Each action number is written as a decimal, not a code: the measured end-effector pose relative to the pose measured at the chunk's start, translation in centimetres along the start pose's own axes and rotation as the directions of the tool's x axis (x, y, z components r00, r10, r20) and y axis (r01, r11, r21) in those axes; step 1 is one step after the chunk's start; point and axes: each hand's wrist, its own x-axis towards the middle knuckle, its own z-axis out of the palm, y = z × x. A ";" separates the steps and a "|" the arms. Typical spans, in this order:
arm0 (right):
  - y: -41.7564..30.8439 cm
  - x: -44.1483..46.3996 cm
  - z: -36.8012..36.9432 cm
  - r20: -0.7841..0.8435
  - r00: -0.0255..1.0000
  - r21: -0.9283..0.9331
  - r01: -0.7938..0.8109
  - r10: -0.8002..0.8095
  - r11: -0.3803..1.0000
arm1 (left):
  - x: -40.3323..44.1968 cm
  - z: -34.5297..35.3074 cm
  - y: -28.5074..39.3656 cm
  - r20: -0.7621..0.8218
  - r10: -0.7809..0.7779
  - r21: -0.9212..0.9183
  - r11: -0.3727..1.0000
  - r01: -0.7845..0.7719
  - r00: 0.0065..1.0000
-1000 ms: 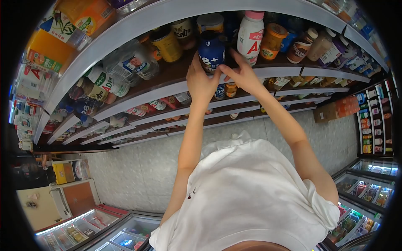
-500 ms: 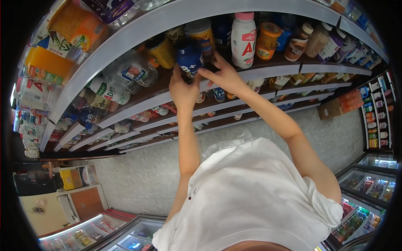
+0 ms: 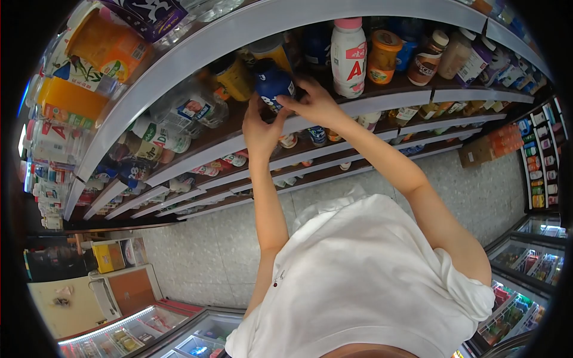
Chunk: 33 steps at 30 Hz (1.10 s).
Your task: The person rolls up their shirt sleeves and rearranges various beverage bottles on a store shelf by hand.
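A dark blue bottle (image 3: 273,83) with white lettering stands at the front of the upper shelf, leaning a little. My left hand (image 3: 261,130) is closed on its lower left side, thumb toward the front. From the right, my right hand (image 3: 316,106) grips the same bottle, with its thumb at the lower front and its fingers by the right side. Behind and left of it are yellow cans (image 3: 234,77). To the right stands a white bottle (image 3: 348,59) with a pink cap and a red letter A.
The shelf edge (image 3: 376,106) runs just under my hands. An orange jar (image 3: 384,56) and a brown coffee bottle (image 3: 427,58) stand farther right. Clear plastic bottles (image 3: 194,110) are at the left. Lit freezers (image 3: 119,334) and a cardboard box (image 3: 474,155) are lower down.
Both hands and the blue bottle have moved left along the shelf, away from the pink-capped bottle. Over the last half second the bottle has turned, and its lettering shows differently.
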 end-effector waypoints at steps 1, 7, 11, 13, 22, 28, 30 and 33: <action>-1.2 -0.1 -0.5 0.062 0.991 0.111 -0.123 0.117 0.986 | 0.1 0.1 -0.1 -0.004 -0.001 0.003 1.000 0.001 1.000; -3.4 -3.4 -2.2 0.012 0.990 0.070 -0.140 0.140 0.988 | 0.0 2.1 -1.2 0.069 0.062 0.091 0.994 -0.068 0.996; -3.8 -5.1 -4.1 -0.082 0.982 0.083 -0.162 0.169 0.983 | 0.0 3.9 2.3 0.015 0.107 0.208 0.972 -0.108 0.994; -4.1 -5.5 -5.2 -0.089 0.974 0.055 -0.204 0.208 0.978 | 0.7 5.0 2.7 0.019 0.136 0.371 0.919 -0.133 0.991; -3.1 -8.5 -7.5 -0.025 0.952 0.107 -0.302 0.306 0.947 | 0.9 7.1 2.9 -0.171 0.168 0.141 0.979 -0.144 0.971; -1.3 -9.5 -8.3 -0.007 0.933 0.149 -0.355 0.360 0.923 | 4.4 1.0 -0.3 -0.510 0.413 0.420 0.885 -0.201 0.754; -1.0 -9.6 -8.2 0.010 0.927 0.156 -0.372 0.375 0.915 | 5.6 0.0 -1.4 -0.525 0.375 0.429 0.892 -0.143 0.764; -1.0 -9.5 -7.7 0.033 0.909 0.189 -0.414 0.416 0.890 | 6.7 -0.1 -1.4 -0.472 0.462 0.485 0.847 -0.216 0.751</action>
